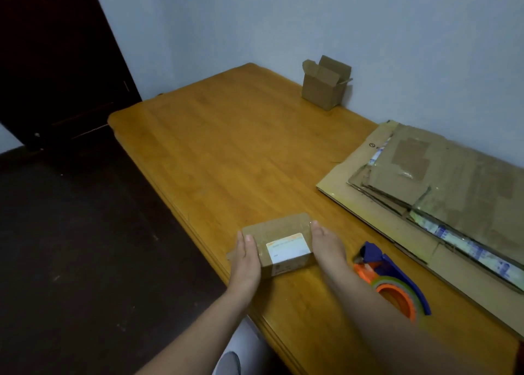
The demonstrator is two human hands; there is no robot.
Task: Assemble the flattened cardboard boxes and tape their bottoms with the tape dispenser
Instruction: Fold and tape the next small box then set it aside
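Label (287,248) upward, white with an orange strip along one edge, a small cardboard box (279,230) of plain brown sits closed on top near the left edge of the wooden table (226,147), close to the person. A short flap (231,255) juts out at its lower left. The left hand (245,261) holds the box's left end, thumb laid over the top, while the right hand (326,247) presses flat against the right end with straight fingers. Just right of the right forearm lies a blue and orange tape dispenser (397,284) on its side, partly hidden by that arm. Beyond it a stack of flattened cardboard boxes (453,181) covers the table's right side. An assembled box with open flaps (323,88) stands far back against the pale wall (283,20), well apart. A dark door (56,62) stands at left.
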